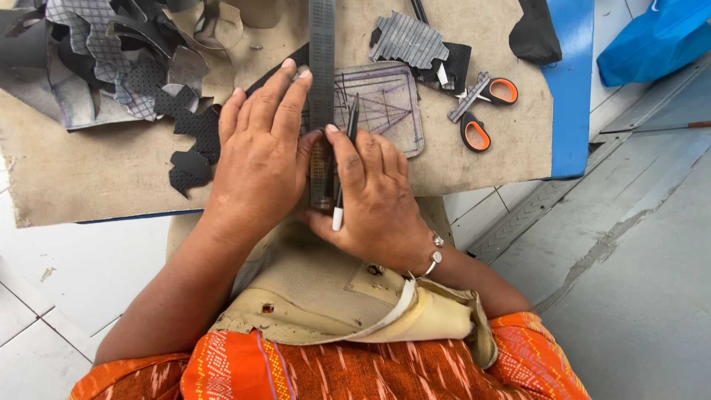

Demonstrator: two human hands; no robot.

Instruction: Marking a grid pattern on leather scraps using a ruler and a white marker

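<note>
1. Head view: my left hand [259,148] lies flat, fingers [285,92] stretched out and pressed down beside the long metal ruler [321,67], which runs straight away from me up the tabletop [89,174].
2. My right hand [374,192] sits just right of the ruler, curled shut round a slim dark pen-like tool [345,159]. Its white end points back toward me and its tip points away, close along the ruler's right edge.
3. The relation that counts: ruler and tool share nearly the same long axis, side by side, with the ruler between my two hands. The left hand touches the ruler along its left edge; the right thumb meets it near the lower end.
4. Under the ruler's right side lies a grey square sheet [385,104] marked with many crossing lines; the tool's tip rests over it.
5. Orange-handled scissors [481,111] lie open, well to the right, nearer my right hand.
6. A heap of black and grey offcuts [141,67] covers the upper left of the tabletop. I see no container holding anything; a blue bag [652,37] lies off to the far right, contents hidden.
</note>
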